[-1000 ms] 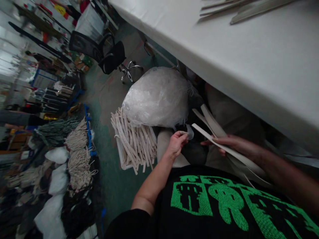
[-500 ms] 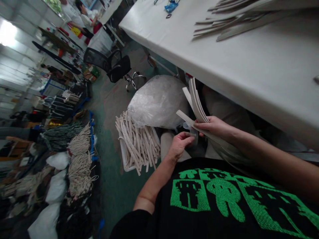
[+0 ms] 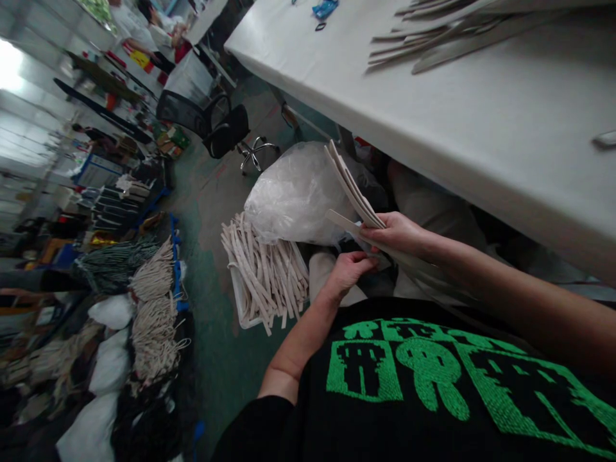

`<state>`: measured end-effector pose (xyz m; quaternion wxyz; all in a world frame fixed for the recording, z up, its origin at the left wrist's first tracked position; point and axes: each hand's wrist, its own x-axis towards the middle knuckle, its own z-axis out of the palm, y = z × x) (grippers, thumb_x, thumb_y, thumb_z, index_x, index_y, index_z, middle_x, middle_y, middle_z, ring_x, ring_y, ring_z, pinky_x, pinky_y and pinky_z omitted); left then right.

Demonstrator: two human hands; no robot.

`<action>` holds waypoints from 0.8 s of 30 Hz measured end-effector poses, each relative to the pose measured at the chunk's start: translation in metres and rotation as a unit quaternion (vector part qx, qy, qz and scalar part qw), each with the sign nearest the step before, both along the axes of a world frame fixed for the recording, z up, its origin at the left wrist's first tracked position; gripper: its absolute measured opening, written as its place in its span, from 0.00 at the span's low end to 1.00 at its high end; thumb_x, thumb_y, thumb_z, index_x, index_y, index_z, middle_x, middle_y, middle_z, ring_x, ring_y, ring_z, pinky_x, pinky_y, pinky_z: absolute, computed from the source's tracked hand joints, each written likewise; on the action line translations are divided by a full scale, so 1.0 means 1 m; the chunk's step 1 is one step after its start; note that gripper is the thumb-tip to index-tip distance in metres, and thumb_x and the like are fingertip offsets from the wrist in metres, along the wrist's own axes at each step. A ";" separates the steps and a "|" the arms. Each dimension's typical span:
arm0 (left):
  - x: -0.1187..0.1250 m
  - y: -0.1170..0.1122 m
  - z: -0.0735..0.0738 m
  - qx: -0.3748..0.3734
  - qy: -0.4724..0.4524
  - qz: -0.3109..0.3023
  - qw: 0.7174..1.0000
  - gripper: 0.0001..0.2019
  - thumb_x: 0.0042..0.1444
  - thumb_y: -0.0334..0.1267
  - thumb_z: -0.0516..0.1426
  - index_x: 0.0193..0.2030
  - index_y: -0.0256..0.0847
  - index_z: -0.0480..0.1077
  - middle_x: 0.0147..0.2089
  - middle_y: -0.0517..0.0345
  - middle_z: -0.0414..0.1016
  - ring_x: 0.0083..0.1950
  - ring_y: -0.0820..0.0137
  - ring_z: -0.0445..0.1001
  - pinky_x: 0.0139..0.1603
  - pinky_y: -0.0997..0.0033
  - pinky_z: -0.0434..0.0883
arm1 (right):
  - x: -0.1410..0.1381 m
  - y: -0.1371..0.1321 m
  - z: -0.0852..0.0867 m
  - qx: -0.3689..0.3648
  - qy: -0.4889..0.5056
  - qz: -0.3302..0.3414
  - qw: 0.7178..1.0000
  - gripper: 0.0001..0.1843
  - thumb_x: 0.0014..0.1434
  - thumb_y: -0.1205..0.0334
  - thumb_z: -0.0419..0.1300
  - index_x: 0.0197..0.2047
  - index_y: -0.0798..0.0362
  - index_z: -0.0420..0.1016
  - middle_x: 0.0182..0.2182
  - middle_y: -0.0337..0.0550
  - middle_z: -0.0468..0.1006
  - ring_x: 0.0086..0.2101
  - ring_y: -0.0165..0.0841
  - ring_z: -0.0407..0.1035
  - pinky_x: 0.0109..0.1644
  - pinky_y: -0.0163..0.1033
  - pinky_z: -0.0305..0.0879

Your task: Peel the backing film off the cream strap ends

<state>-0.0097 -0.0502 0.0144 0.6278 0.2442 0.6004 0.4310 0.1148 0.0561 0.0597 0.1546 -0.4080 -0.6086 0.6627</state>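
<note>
My right hand is closed round a bundle of flat cream strips that fan upward and to the left below the table edge. My left hand sits just under it, fingers curled and pinched at the lower end of the strips. Both hands are over my lap, above my black shirt with green print. Beside my left knee stands a white crate of similar cream strips, with a full clear plastic bag behind it.
A white table runs across the upper right, with more flat strips lying on it and a blue object at its far end. A black office chair stands on the green floor. Piles of cord bundles lie at left. People are at the far back.
My right hand has lifted the strips up and leftward, and they now stand steeper. My left hand has come in to meet their lower end. The view tilted up.
</note>
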 end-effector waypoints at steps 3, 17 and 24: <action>-0.001 0.001 -0.001 -0.013 -0.051 0.063 0.997 0.14 0.38 0.43 0.71 0.25 0.37 0.74 0.24 0.60 0.74 0.26 0.74 0.69 0.35 0.71 0.67 | 0.008 0.003 0.002 -0.023 0.002 -0.035 0.999 0.17 0.49 0.49 0.68 0.33 0.53 0.72 0.23 0.39 0.72 0.22 0.31 0.66 0.23 0.34 0.62; -0.007 0.015 -0.012 -0.021 -0.092 0.178 0.979 0.19 0.39 0.49 0.72 0.30 0.37 0.74 0.30 0.56 0.78 0.33 0.71 0.75 0.41 0.70 0.69 | 0.098 -0.054 0.001 -0.128 -0.092 -0.012 0.987 0.24 0.40 0.40 0.70 0.28 0.51 0.72 0.20 0.38 0.66 0.20 0.31 0.59 0.21 0.36 0.59; -0.001 0.013 -0.012 -0.013 -0.058 0.150 0.987 0.20 0.35 0.49 0.72 0.27 0.37 0.74 0.27 0.59 0.75 0.30 0.73 0.72 0.41 0.68 0.70 | 0.092 -0.047 -0.010 -0.046 -0.121 0.038 0.991 0.23 0.47 0.39 0.63 0.33 0.53 0.74 0.22 0.40 0.71 0.23 0.34 0.66 0.26 0.38 0.65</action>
